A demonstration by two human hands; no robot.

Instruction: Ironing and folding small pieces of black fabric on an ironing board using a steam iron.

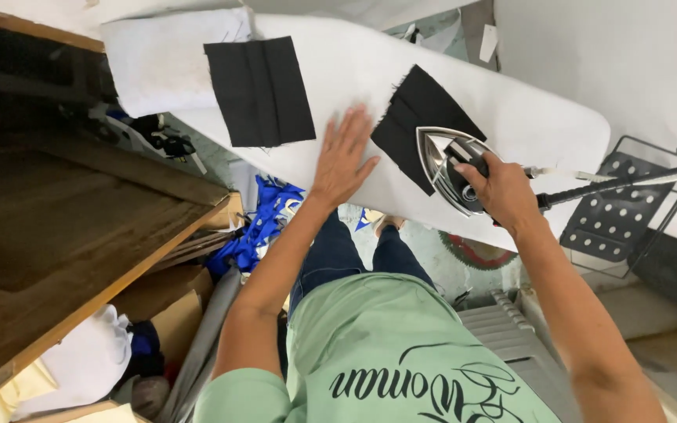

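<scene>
Right hand (503,192), clamped on the iron (450,168) mid-frame, worries me: my flat, spread left hand (344,157) beside the black fabric piece (409,125) risks a burn.

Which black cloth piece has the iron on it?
The one on the right, lying cornerwise under the iron held by the right hand. The other black piece lies bare, beyond the flat left hand.

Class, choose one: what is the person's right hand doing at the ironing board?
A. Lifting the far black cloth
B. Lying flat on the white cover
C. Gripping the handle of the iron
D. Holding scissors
C: the right hand grips the iron, which sits on the near black cloth.
</scene>
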